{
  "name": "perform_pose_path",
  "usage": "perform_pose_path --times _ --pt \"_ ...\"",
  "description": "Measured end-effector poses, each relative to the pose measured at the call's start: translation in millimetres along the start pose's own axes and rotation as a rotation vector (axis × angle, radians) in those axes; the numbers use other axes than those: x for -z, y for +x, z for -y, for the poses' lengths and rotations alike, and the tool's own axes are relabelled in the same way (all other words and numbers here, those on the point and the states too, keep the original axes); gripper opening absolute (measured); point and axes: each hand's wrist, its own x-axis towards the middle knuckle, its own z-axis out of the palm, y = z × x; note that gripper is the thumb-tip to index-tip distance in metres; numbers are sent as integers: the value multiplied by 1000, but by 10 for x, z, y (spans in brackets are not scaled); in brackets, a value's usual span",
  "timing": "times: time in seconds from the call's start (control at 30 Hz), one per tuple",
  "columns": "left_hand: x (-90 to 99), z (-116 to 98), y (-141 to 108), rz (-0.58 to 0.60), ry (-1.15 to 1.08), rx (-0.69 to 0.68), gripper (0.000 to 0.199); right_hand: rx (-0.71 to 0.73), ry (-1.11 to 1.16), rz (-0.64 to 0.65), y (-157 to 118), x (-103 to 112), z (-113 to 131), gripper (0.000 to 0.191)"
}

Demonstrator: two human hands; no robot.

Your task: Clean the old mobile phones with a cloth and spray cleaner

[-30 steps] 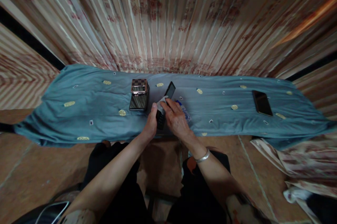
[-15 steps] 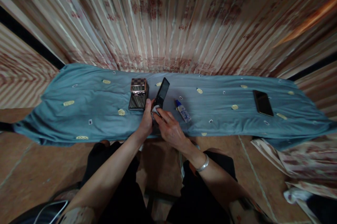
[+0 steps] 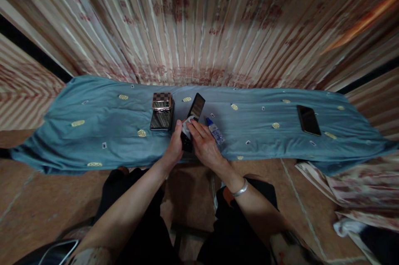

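Observation:
A dark flip phone [image 3: 197,106], unfolded, is held over the cloth-covered table. My left hand [image 3: 175,144] is closed around its lower half, thumb along the left edge. In my right hand [image 3: 204,142] a crumpled white wipe [image 3: 188,121] is pressed against the phone near its hinge; the fingers lie together over it and partly hide it. Just right of that hand lies a small clear bottle [image 3: 215,132] with a blue cap. To the left, a shiny box with a checkered top [image 3: 161,101] rests on a dark, glossy flat case [image 3: 161,120].
A black smartphone [image 3: 308,120] lies at the right on the blue-green cloth [image 3: 118,144] with its pineapple print. Behind the table hangs a pleated patterned curtain [image 3: 199,40]. Dark-clothed knees are below the table's near edge.
My right hand has slid the wipe upward along the phone toward the hinge. The phone's upper half has tilted and now shows more of its face. The view has shifted slightly.

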Motion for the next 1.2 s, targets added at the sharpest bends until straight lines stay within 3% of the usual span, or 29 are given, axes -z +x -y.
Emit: perform_pose_path --times 0.4,0.8,1.0,1.2 --pt "11 -172 -37 -20 -1 20 16 -177 135 -108 -44 -106 -140 46" --pt "9 -171 -21 -48 -27 48 21 -221 181 -152 -23 -113 -87 40" --pt "-60 -245 -13 -138 -72 72 23 -208 284 -174 -36 -91 -34 37" --pt "-137 -282 -75 -124 -78 129 26 -264 362 -203 -16 -71 -96 36"
